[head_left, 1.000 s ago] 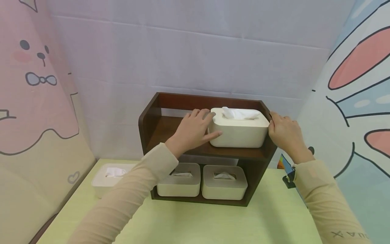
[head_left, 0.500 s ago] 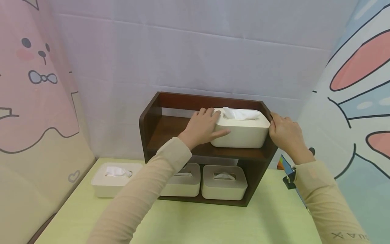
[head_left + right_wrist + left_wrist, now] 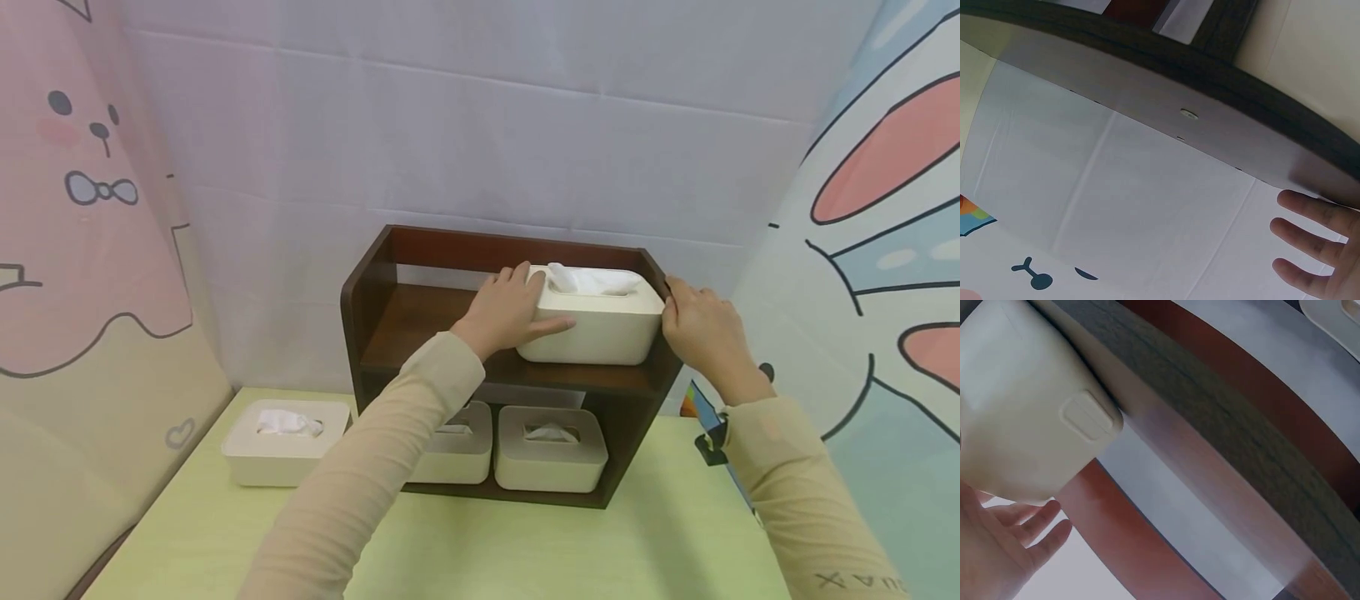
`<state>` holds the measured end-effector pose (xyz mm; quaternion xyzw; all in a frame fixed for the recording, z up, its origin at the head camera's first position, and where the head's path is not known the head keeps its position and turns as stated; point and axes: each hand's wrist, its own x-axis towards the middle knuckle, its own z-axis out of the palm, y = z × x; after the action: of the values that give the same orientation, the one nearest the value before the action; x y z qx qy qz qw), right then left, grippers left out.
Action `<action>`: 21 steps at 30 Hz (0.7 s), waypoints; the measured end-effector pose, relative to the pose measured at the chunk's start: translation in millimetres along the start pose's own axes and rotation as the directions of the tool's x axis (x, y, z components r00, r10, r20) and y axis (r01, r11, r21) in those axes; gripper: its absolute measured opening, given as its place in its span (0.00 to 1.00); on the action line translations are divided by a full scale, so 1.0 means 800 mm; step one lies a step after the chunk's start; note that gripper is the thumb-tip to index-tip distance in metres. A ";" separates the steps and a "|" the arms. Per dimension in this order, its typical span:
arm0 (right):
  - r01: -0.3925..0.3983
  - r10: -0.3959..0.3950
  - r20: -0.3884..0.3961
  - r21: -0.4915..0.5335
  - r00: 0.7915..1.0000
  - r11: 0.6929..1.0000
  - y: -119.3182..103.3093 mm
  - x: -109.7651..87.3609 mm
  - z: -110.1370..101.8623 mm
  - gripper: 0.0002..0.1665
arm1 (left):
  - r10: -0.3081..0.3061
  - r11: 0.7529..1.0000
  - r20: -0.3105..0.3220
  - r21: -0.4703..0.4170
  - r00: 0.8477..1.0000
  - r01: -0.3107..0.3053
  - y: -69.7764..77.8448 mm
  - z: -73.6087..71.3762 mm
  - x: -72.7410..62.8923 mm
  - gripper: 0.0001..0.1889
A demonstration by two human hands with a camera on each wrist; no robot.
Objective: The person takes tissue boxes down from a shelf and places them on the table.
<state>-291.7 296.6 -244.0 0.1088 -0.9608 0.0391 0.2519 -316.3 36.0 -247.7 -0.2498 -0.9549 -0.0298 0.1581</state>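
A cream tissue box [image 3: 592, 333] with a white tissue showing from its slot stands at the right end of the upper level of a dark brown shelf [image 3: 431, 321]. My left hand [image 3: 502, 310] rests against its left end, thumb along the front and fingers fairly straight toward the top. In the left wrist view, the fingers [image 3: 1041, 534] reach beside the box [image 3: 1029, 406]. My right hand [image 3: 705, 329] holds the upper part of the shelf's right side panel. Several right fingers [image 3: 1310, 244] stretch along the panel's outer side in the right wrist view.
Two tissue boxes sit in the lower level, one [image 3: 551, 454] at the right and one [image 3: 457, 458] partly behind my left sleeve. Another tissue box [image 3: 277, 450] is on the green tabletop [image 3: 525, 550] left of the shelf. A pale cloth backdrop [image 3: 480, 150] hangs behind.
My left hand has shifted right, farther onto the upper tissue box's left end. The right hand keeps its place on the side panel, and the boxes look unmoved.
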 end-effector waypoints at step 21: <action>-0.004 0.004 0.010 -0.017 1.000 1.000 -0.001 -0.002 -0.001 0.25 | 0.043 0.996 0.059 -0.087 0.997 -0.038 -0.017 -0.012 -0.011 0.46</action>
<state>-290.1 296.2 -243.9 0.1050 -0.9625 0.0309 0.2481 -313.0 19.0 -241.2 -0.2764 -0.9518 -0.0599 0.1185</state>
